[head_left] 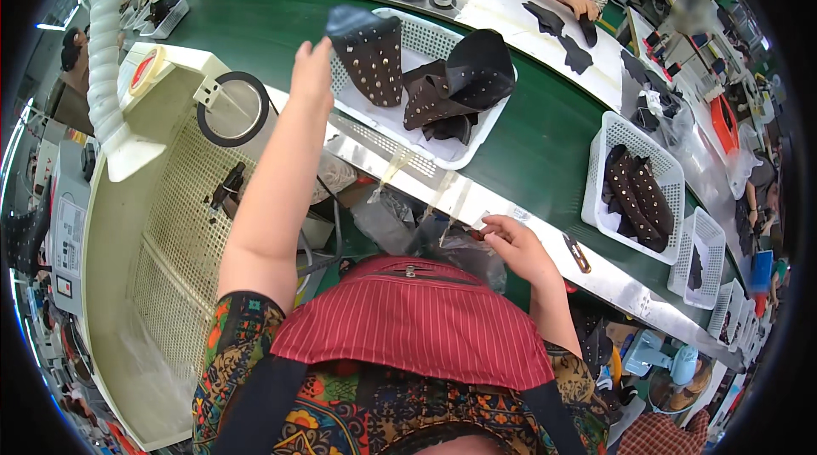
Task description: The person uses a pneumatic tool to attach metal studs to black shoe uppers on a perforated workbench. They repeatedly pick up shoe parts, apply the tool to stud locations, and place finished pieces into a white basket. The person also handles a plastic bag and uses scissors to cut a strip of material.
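Nearest, below the big white basket (487, 135), a red striped waist bag (417, 319) sits on the person's front. Between bag and basket is the right hand (521, 248), its grip clamped on a small dark red thing (478, 234), mostly hidden. A pair of snips (577, 254) lies on the metal ledge (621, 290), below and right of the basket. The left hand (313, 76) is raised at the basket's left end, its grip clamped on the edge of a dark studded piece (370, 63), which hangs over the left part of the basket. Another studded piece (464, 76) lies curled inside the basket's right part. The basket stands on a green belt (545, 148); to its right is a second white basket (598, 172) holding more studded pieces (642, 195). Beyond the big basket, up and to its right, a co-worker's hands (583, 5) are at a dark cut piece (587, 29) on a white desk (511, 19)
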The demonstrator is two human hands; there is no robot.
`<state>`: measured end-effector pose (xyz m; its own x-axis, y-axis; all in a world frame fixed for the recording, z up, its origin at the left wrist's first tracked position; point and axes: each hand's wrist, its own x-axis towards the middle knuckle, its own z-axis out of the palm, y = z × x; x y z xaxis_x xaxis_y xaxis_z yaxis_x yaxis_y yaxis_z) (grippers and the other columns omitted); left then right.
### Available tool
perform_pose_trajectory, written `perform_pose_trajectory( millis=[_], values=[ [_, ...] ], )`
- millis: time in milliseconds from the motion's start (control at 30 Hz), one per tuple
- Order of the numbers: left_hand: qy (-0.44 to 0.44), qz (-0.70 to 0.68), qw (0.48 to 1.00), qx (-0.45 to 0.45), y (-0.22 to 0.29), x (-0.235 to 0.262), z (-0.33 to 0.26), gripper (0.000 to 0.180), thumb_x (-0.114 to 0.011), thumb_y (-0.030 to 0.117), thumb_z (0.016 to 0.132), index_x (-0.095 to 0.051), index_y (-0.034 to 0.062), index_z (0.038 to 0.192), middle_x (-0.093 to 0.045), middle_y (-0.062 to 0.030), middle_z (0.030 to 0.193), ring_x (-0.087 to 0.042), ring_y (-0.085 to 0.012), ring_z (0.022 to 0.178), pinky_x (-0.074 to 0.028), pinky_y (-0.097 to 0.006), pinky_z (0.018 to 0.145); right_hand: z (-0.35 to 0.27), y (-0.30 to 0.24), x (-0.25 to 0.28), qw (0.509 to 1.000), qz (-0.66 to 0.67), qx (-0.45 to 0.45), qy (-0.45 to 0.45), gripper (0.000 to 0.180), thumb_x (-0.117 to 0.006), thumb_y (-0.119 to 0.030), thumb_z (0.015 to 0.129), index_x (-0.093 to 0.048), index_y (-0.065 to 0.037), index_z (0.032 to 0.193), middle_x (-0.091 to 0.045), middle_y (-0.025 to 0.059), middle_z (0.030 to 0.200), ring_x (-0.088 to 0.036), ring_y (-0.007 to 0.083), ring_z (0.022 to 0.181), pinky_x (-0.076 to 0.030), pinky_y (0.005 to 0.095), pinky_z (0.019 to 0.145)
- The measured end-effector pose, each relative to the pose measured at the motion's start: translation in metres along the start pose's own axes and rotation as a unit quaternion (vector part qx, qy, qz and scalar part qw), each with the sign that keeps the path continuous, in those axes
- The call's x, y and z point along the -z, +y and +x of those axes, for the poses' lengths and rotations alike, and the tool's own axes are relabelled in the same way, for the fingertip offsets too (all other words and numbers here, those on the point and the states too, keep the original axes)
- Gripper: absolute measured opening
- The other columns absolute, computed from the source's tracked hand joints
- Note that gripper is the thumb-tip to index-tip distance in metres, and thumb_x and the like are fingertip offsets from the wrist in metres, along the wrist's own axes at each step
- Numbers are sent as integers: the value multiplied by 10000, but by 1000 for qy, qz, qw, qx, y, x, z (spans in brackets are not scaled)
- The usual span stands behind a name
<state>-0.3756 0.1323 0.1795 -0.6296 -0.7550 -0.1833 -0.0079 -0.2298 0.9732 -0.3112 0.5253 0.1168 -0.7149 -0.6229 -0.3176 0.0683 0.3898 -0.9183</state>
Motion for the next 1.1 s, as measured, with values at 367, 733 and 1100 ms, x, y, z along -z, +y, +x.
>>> perform_pose_trajectory(
  millis=[367,733,1100],
  values=[
    [-160,163,968,103,-69,141,-156,367,-477,229,938,-488,33,1247,-605,-88,1132,-589,-172,964,-447,-288,810,222,-30,104,905,-128,214,345,418,-597,-160,810,-515,-6,1190,-591,176,1128,-601,255,994,-464,345,866],
    [-69,190,979,13,-58,206,-211,303,-499,80,919,-501,-15,1206,-592,-119,1139,-578,-175,1018,-454,-289,882,219,-134,46,772,-375,363,363,217,-524,-163,858,-594,-37,1020,-622,188,957,-594,365,877,-468,409,770],
    [-76,371,823,-423,27,119,-201,833,-729,324,713,-309,70,1385,-316,-203,1412,-297,-363,1314,-218,-518,1059,18,-229,-73,655,-349,609,280,243,-542,90,729,-609,77,962,-621,171,857,-594,284,763,-473,333,726]
  ],
)
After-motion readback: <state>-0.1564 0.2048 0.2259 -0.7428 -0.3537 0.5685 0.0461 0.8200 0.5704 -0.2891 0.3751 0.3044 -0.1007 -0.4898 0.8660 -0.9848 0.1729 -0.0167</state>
